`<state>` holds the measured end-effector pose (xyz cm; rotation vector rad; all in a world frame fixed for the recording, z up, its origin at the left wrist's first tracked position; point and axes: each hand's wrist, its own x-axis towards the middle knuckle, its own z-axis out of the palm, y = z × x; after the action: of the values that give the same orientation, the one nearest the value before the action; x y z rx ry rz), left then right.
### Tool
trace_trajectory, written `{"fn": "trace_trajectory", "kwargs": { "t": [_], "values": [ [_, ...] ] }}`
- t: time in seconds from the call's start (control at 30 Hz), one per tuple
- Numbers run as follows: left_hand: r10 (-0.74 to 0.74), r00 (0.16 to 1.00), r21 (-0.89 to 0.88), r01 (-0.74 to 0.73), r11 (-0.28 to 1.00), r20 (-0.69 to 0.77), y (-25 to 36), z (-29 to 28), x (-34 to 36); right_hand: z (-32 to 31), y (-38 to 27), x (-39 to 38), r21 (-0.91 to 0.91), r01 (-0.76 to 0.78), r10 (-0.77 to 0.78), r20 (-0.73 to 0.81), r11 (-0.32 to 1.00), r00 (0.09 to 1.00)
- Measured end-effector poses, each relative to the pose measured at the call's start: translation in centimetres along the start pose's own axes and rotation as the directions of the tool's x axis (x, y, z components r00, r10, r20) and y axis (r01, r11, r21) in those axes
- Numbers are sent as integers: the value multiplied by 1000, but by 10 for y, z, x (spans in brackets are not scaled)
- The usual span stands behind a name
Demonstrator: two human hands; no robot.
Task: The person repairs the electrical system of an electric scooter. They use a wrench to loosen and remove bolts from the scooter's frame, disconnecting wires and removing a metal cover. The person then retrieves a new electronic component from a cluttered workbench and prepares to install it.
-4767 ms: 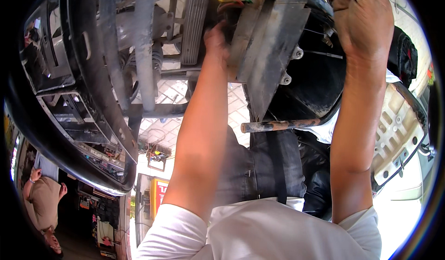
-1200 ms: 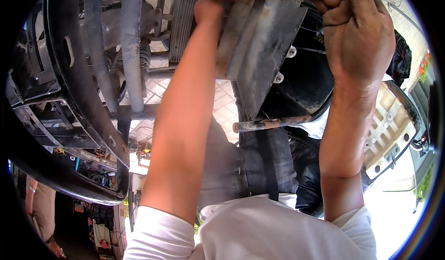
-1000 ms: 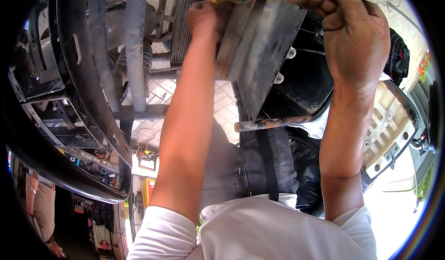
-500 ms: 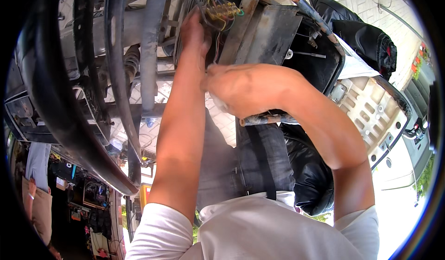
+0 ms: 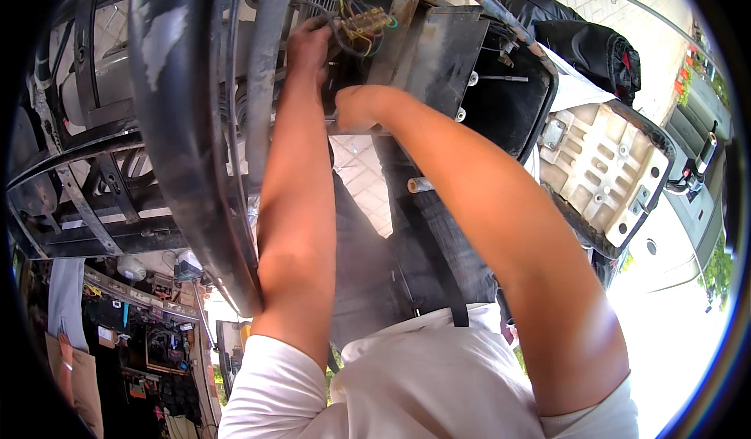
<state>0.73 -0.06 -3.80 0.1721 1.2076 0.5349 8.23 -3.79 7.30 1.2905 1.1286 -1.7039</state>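
My left hand [image 5: 307,48] is curled at the left side of a metal housing, against a dark cable [image 5: 338,34] and a finned part [image 5: 321,5]; what its fingers grip is unclear. A cluster of wires with a yellow connector strip [image 5: 368,23] hangs in the housing just to its right. My right hand [image 5: 358,109] is bent with curled fingers below the wires, near the lower edge of the housing; what it holds is hidden. A dark metal plate [image 5: 438,55] stands to the right.
Black vehicle frame bars [image 5: 168,87] fill the left. At right are a rusty tube [image 5: 508,20], black bundled fabric [image 5: 587,52], a pale molded panel [image 5: 602,173] and a car [image 5: 688,228]. A person [image 5: 69,361] stands at lower left beside cluttered shelves [image 5: 156,345].
My right hand has come down and left from the upper right to beside my left hand. My left hand has shifted slightly left. The view has shifted, with the wiring now more visible.
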Motion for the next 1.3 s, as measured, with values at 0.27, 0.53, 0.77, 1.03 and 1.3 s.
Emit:
{"fn": "trace_trajectory", "kwargs": {
  "t": [0.27, 0.53, 0.77, 1.03, 1.3],
  "values": [
    [-17, 988, -234, 52, 971, 153, 5, 7, 2, -4, 17, 54, 417, -43, 270, -502, 908, 822],
    [29, 996, 13, -30, 999, 86, 17, 11, 6, -30, 51, 38, 394, 170, 178, -705, 903, 686],
    [8, 999, -166, 1, 986, 50, -8, 4, 3, -41, 59, 33, 316, 129, 170, -760, 940, 627],
    [-17, 996, -476, -27, 879, -88, -36, 29, 1, -52, 66, 19, 135, 112, 5, -661, 984, 750],
    [-56, 998, -651, 20, 759, -35, -53, 55, 16, -43, 91, 49, -108, -101, 5, -658, 989, 753]
  ]
}}
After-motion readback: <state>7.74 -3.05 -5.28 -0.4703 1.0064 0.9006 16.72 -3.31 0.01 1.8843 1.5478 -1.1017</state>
